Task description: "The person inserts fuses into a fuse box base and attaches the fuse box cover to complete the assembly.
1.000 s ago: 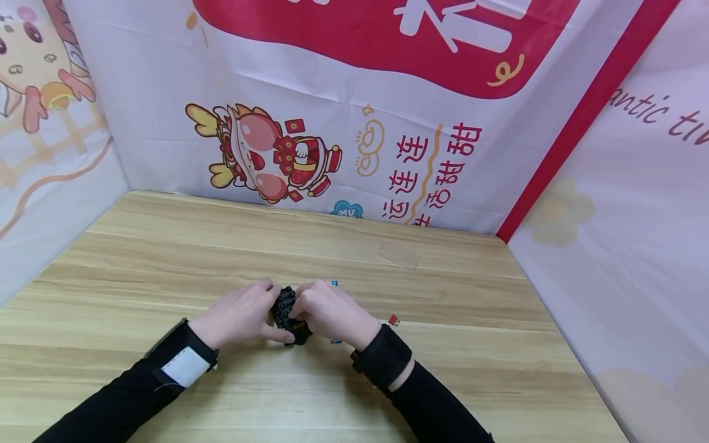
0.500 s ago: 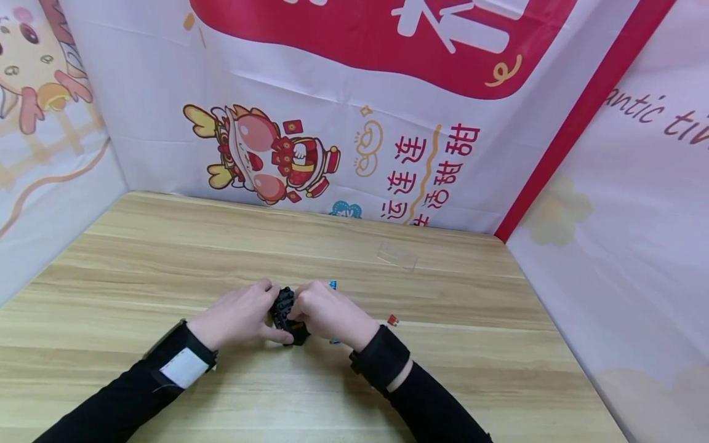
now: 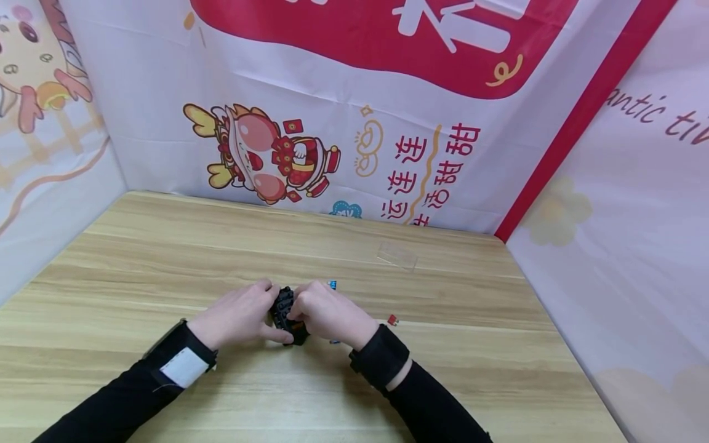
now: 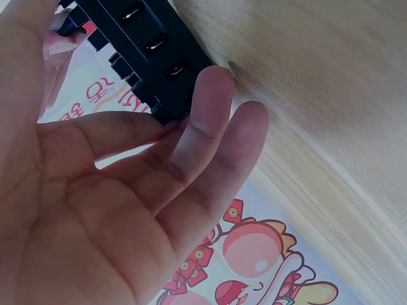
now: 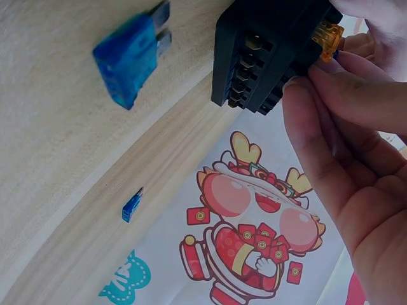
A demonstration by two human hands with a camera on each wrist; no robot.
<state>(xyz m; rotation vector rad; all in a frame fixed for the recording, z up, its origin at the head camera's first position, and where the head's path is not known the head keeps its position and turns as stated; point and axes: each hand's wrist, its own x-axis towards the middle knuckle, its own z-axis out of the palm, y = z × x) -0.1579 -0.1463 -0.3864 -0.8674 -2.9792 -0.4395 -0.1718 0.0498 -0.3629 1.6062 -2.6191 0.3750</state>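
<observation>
My left hand [image 3: 240, 315] grips a black fuse box [image 3: 284, 304] on the wooden table, thumb at its near end and fingers at its far end. Rows of slots with metal contacts show on the fuse box [image 4: 156, 44] in the left wrist view. My right hand [image 3: 332, 312] has its fingertips together at the box's top. An amber blade fuse [image 5: 328, 39] sits in the box close to those fingertips. A bit of blue shows by the right fingertips, apparently a blade fuse pinched there, mostly hidden.
Two blue blade fuses lie right of the box, one farther away [image 3: 332, 285] and one nearer [image 3: 335, 341], partly behind the right hand. Farther right is a small red blade fuse [image 3: 392, 320]. A clear plastic cover [image 3: 397, 256] lies toward the back. Printed cloth walls [image 3: 310, 74] bound the table.
Both hands stay at the fuse box in nearly the same pose. Only a slight shift of the whole head view is visible.
</observation>
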